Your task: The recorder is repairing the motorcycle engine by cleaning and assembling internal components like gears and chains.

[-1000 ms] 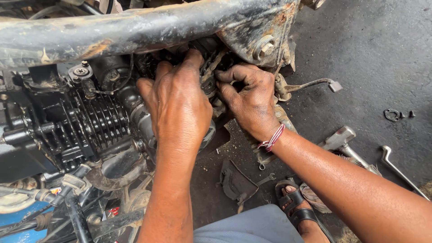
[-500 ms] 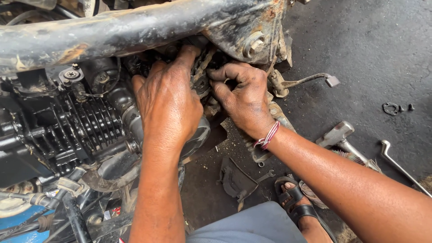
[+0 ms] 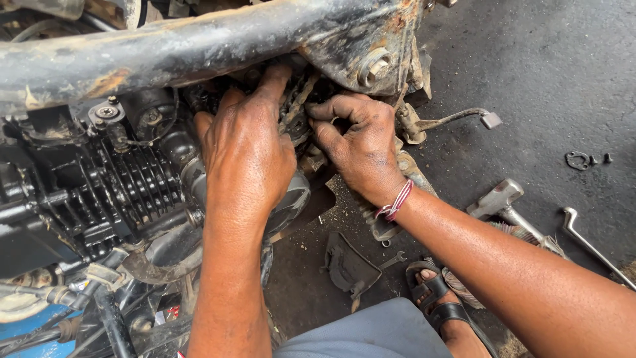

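**Both hands deep at the chain under the frame**

Since the earlier frame the left hand (image 3: 248,156) has pushed a little further up under the frame tube (image 3: 199,46), its fingers now reaching in beside the chain (image 3: 295,106). The right hand (image 3: 361,149), at 3 o'clock of the left, has its fingers curled narrow and pinching at the chain just beside the engine (image 3: 99,192). The left fingers are stretched forward; whether they grip anything I cannot tell, as their tips are hidden. A wrench (image 3: 593,245) lies on the floor (image 3: 543,59) at 4 o'clock, well apart.

Risk, as I judge it: the greasy chain could slip from the pinch, or a fingertip could be nipped between chain and sprocket if the chain shifts.
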